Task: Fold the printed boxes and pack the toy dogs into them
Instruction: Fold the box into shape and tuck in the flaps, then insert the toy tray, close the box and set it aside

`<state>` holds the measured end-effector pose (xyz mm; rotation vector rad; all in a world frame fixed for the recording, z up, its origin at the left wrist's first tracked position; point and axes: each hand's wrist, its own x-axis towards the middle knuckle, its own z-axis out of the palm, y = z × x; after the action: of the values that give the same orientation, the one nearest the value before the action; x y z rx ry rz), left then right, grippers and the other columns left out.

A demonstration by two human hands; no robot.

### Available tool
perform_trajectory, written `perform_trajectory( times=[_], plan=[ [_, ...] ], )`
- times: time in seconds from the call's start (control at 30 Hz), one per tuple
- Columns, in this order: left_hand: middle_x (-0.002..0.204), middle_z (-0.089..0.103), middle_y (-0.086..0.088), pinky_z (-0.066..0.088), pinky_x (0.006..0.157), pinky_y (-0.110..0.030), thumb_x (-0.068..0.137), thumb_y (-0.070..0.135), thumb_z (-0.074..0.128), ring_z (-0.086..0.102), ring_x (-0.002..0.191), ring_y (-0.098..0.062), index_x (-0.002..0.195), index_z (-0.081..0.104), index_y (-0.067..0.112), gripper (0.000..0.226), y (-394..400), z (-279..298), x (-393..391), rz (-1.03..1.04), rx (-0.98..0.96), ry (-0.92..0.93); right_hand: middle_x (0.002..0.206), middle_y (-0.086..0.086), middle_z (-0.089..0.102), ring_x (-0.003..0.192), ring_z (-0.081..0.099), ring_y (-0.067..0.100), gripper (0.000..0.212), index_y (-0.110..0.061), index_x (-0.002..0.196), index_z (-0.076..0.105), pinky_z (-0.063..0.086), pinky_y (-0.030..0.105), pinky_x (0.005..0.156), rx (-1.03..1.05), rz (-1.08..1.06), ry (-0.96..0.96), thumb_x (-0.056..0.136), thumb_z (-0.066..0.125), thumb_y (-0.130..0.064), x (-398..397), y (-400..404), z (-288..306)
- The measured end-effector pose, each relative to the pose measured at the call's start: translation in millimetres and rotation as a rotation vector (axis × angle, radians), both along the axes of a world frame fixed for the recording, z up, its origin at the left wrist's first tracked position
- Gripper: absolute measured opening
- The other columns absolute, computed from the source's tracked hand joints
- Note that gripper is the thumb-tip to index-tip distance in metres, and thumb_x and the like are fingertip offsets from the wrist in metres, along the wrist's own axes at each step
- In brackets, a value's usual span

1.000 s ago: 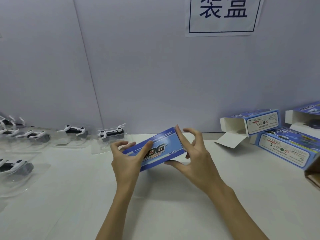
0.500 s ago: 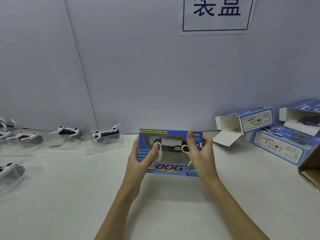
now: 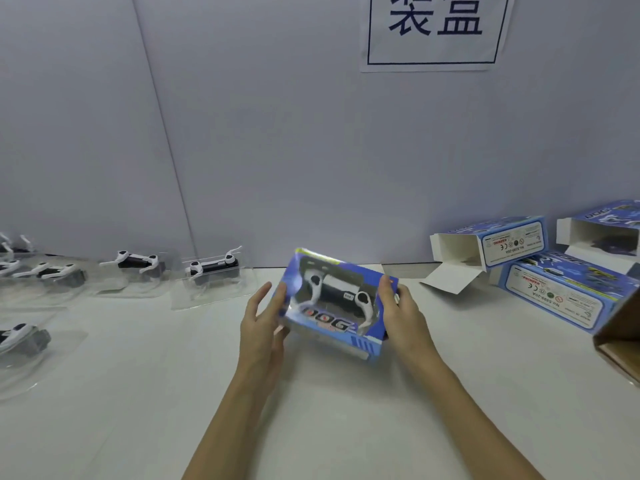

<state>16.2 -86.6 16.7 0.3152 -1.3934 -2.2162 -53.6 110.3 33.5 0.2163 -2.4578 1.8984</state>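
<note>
between the two hands, above the white table (image 3: 346,427), a tilted blue printed window box (image 3: 337,306) with a toy dog inside: right hand (image 3: 403,313) grips its right end, left hand (image 3: 261,323) fingers straight against its left end.

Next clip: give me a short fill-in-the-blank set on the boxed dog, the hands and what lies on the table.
1. The blue box in the hands shows a toy dog through its clear ____.
2. The right hand holds the box at its ____ end.
3. The unpacked toy dogs in clear trays lie on the ____ side of the table.
4. The sign hangs on the ____.

Missing words: window; right; left; wall
</note>
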Motion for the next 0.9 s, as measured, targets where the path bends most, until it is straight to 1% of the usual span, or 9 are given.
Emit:
perform_trajectory(
  times=[0.17,0.27,0.33,0.43,0.53,0.6,0.73,0.8,0.9],
  plan=[
    [0.12,0.076,-0.008,0.063,0.077,-0.037,0.086,0.039,0.078,0.075,0.107,-0.03,0.14,0.047,0.036,0.062,14,-5,-5,-0.14,-0.013,-0.004,0.101,0.025,0.069,0.087,0.076,0.037,0.058,0.0,0.107,0.058,0.064,0.043,0.066,-0.29,0.128,-0.262,0.097,0.062,-0.057,1,6,10],
    [0.118,0.076,-0.006,0.059,0.08,-0.038,0.092,0.036,0.074,0.075,0.101,-0.027,0.142,0.051,0.032,0.056,10,-6,-9,-0.113,0.023,-0.023,0.094,0.021,0.076,0.074,0.077,0.029,0.067,-0.003,0.107,0.071,0.064,0.035,0.069,-0.056,0.294,-0.268,0.095,0.055,-0.067,0,21,18],
    [0.11,0.074,-0.004,0.052,0.083,-0.04,0.08,0.043,0.078,0.066,0.095,-0.027,0.137,0.058,0.035,0.061,6,-5,-9,-0.101,0.035,-0.05,0.092,0.011,0.079,0.071,0.074,0.021,0.07,-0.014,0.109,0.075,0.057,0.025,0.064,0.13,0.388,-0.283,0.091,0.049,-0.077,2,30,22],
    [0.109,0.07,-0.007,0.043,0.087,-0.043,0.066,0.059,0.085,0.055,0.099,-0.03,0.125,0.065,0.04,0.066,5,-10,-10,-0.125,0.047,-0.06,0.094,0.013,0.079,0.072,0.072,0.02,0.07,-0.011,0.109,0.077,0.053,0.025,0.066,0.136,0.431,-0.309,0.09,0.055,-0.075,2,36,24],
    [0.122,0.073,-0.012,0.053,0.087,-0.043,0.089,0.068,0.062,0.071,0.096,-0.032,0.139,0.059,0.031,0.062,7,-19,-14,-0.138,0.001,-0.062,0.083,0.014,0.075,0.068,0.071,0.022,0.063,-0.003,0.104,0.078,0.061,0.033,0.07,-0.12,0.273,-0.285,0.088,0.066,-0.062,-1,41,31],
    [0.122,0.072,-0.014,0.057,0.082,-0.048,0.091,0.067,0.054,0.075,0.097,-0.036,0.142,0.053,0.028,0.065,6,-23,-16,-0.12,0.013,-0.079,0.076,0.01,0.072,0.065,0.071,0.02,0.051,-0.007,0.096,0.081,0.06,0.032,0.064,-0.343,0.148,-0.229,0.088,0.069,-0.056,-5,51,38],
    [0.12,0.07,-0.021,0.057,0.079,-0.049,0.092,0.066,0.05,0.073,0.092,-0.039,0.131,0.066,0.015,0.066,3,-25,-18,-0.136,-0.006,-0.104,0.074,0.004,0.071,0.069,0.073,0.019,0.032,-0.021,0.08,0.08,0.064,0.036,0.069,-0.804,-0.066,0.038,0.093,0.07,-0.049,-15,73,52],
    [0.117,0.071,-0.023,0.056,0.082,-0.049,0.097,0.063,0.047,0.071,0.089,-0.038,0.124,0.071,0.01,0.064,4,-26,-17,-0.155,-0.05,-0.106,0.093,0.01,0.073,0.087,0.076,0.024,0.036,-0.013,0.107,0.072,0.064,0.037,0.081,-1.069,-0.176,0.22,0.092,0.074,-0.046,-18,81,57],
    [0.109,0.072,-0.023,0.054,0.083,-0.048,0.098,0.059,0.046,0.069,0.081,-0.034,0.118,0.074,0.006,0.063,7,-26,-18,-0.179,-0.114,-0.105,0.132,0.009,0.061,0.107,0.074,0.02,0.081,-0.009,0.145,0.04,0.061,0.031,0.086,-1.202,-0.374,0.446,0.083,0.08,-0.043,-23,91,59]
  ],
)
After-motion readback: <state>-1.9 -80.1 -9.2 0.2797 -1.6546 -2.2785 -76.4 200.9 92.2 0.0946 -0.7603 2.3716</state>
